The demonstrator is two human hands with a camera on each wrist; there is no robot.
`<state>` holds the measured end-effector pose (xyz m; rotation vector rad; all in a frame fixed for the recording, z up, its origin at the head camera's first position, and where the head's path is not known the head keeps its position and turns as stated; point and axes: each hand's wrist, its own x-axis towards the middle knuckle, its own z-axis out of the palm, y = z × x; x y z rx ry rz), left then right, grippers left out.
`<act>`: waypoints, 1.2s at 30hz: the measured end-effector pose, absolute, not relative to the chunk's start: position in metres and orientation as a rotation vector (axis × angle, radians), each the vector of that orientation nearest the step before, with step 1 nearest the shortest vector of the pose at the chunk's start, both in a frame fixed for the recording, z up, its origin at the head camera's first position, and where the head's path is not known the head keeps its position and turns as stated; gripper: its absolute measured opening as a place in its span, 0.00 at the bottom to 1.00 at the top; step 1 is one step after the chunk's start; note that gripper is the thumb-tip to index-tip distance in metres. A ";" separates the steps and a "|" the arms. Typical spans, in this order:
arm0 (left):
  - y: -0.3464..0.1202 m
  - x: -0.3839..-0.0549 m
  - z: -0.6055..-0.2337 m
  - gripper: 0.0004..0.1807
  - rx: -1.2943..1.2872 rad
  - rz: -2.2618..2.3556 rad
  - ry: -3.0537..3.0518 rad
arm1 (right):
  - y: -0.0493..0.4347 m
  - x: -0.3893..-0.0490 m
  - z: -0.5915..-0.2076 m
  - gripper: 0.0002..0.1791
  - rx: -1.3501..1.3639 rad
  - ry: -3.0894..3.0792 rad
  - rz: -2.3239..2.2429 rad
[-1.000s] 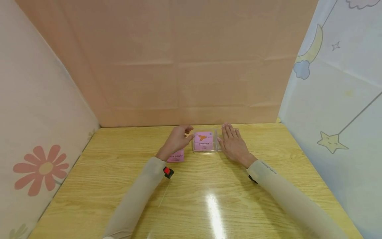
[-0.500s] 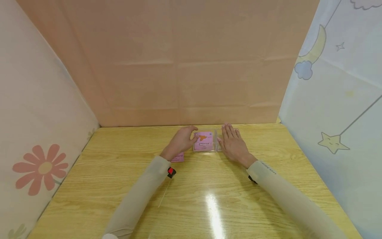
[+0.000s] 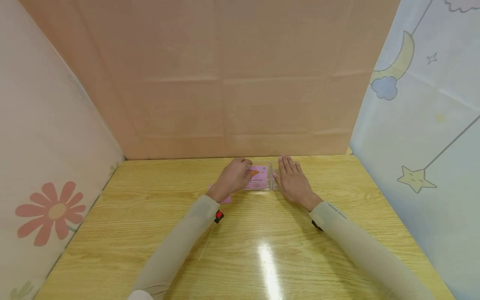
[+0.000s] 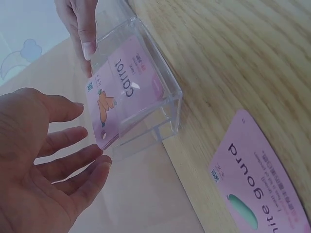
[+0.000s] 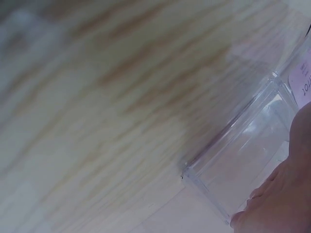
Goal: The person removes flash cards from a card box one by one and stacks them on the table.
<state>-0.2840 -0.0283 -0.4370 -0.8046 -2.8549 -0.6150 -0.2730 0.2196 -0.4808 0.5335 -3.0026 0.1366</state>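
Observation:
A clear plastic box (image 3: 275,186) in two side-by-side parts lies near the table's back edge. Its left part holds a small stack of pink cards, topped by a carrot card (image 4: 129,92). My left hand (image 3: 234,176) is at the left side of that stack, fingers loosely bent and spread apart, fingertips right at the cards' edge in the left wrist view. Flat over the right part rests my right hand (image 3: 294,179), its fingers straight and together. A pink white gourd card (image 4: 257,179) lies on the table under the left wrist, partly hidden by it in the head view.
The wood-grain table (image 3: 322,258) spreads out in front of the box. A plain tan backdrop (image 3: 225,104) rises just behind the table's back edge. Patterned white panels stand at the left (image 3: 56,125) and right (image 3: 431,137).
My left hand has moved right, from beside the box to over its left edge, covering part of the carrot card. The right hand has stayed in place.

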 end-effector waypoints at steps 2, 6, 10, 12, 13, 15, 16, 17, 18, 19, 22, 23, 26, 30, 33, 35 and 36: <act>-0.025 -0.280 -0.438 0.23 -0.809 -0.576 -2.844 | 0.222 -0.271 -0.481 0.40 0.545 -3.006 0.136; -0.018 -0.270 -0.441 0.21 -0.827 -0.496 -2.826 | 0.226 -0.267 -0.483 0.40 0.569 -3.002 0.133; -0.014 -0.269 -0.442 0.18 -0.839 -0.420 -2.816 | 0.226 -0.267 -0.483 0.39 0.570 -2.991 0.128; -0.011 -0.269 -0.443 0.17 -0.839 -0.369 -2.807 | 0.226 -0.267 -0.483 0.39 0.568 -2.991 0.123; -0.010 -0.269 -0.444 0.17 -0.838 -0.339 -2.801 | 0.226 -0.267 -0.483 0.39 0.565 -2.992 0.119; -0.008 -0.268 -0.446 0.17 -0.833 -0.287 -2.792 | 0.226 -0.267 -0.483 0.39 0.562 -2.995 0.118; -0.007 -0.268 -0.447 0.17 -0.832 -0.264 -2.788 | 0.225 -0.267 -0.483 0.39 0.563 -2.992 0.115; -0.006 -0.268 -0.448 0.17 -0.832 -0.244 -2.784 | 0.225 -0.267 -0.483 0.39 0.562 -2.993 0.116; -0.006 -0.268 -0.450 0.17 -0.833 -0.221 -2.779 | 0.225 -0.267 -0.483 0.39 0.561 -2.993 0.118; -0.005 -0.268 -0.451 0.18 -0.834 -0.207 -2.774 | 0.225 -0.267 -0.483 0.39 0.561 -2.992 0.120; -0.003 -0.268 -0.453 0.20 -0.849 -0.159 -2.759 | 0.225 -0.267 -0.482 0.39 0.563 -2.989 0.125; -0.002 -0.267 -0.453 0.20 -0.854 -0.136 -2.756 | 0.225 -0.266 -0.482 0.39 0.562 -2.991 0.126; 0.000 -0.266 -0.454 0.23 -0.870 -0.066 -2.752 | 0.225 -0.266 -0.482 0.40 0.563 -2.989 0.114; 0.003 -0.264 -0.454 0.25 -0.881 0.014 -2.747 | 0.224 -0.266 -0.482 0.40 0.560 -2.991 0.102; 0.004 -0.263 -0.454 0.25 -0.881 0.048 -2.742 | 0.224 -0.265 -0.481 0.40 0.556 -2.994 0.098; 0.005 -0.262 -0.454 0.26 -0.880 0.062 -2.740 | 0.224 -0.265 -0.480 0.40 0.556 -2.992 0.094; 0.005 -0.262 -0.454 0.26 -0.880 0.066 -2.741 | 0.224 -0.265 -0.480 0.39 0.555 -2.992 0.094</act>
